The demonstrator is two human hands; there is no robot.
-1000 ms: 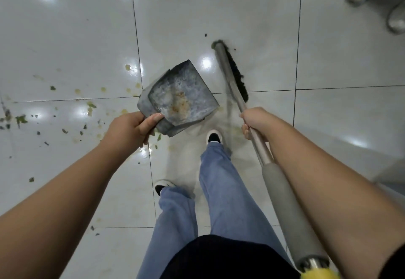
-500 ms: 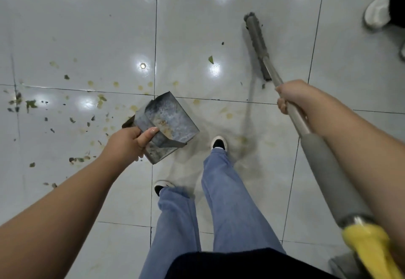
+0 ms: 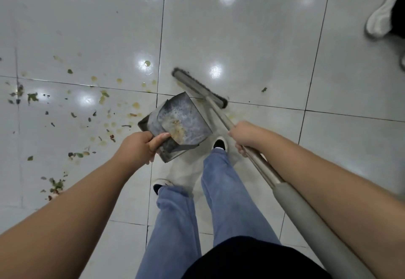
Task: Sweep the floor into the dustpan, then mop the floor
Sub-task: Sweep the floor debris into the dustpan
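My left hand (image 3: 140, 145) grips the rear edge of a grey metal dustpan (image 3: 182, 123), thumb laid inside it. The pan is tilted with its mouth facing up and right, and yellowish crumbs lie inside. My right hand (image 3: 245, 135) grips the metal shaft of a long broom (image 3: 260, 164). The broom head (image 3: 199, 88), with dark bristles, rests on the white tiled floor (image 3: 252, 37) just beyond the pan's mouth. Green leaf bits and yellowish scraps (image 3: 96, 112) are scattered over the tiles left of the pan.
My legs in blue trousers and both shoes (image 3: 219, 144) stand directly below the pan. Another person's white shoe (image 3: 381, 15) is at the upper right edge. A lone leaf bit (image 3: 264, 89) lies right of the broom head.
The broom head has swept from far up on the right down and left, close to the dustpan's mouth. The dustpan has turned to show more of its inside.
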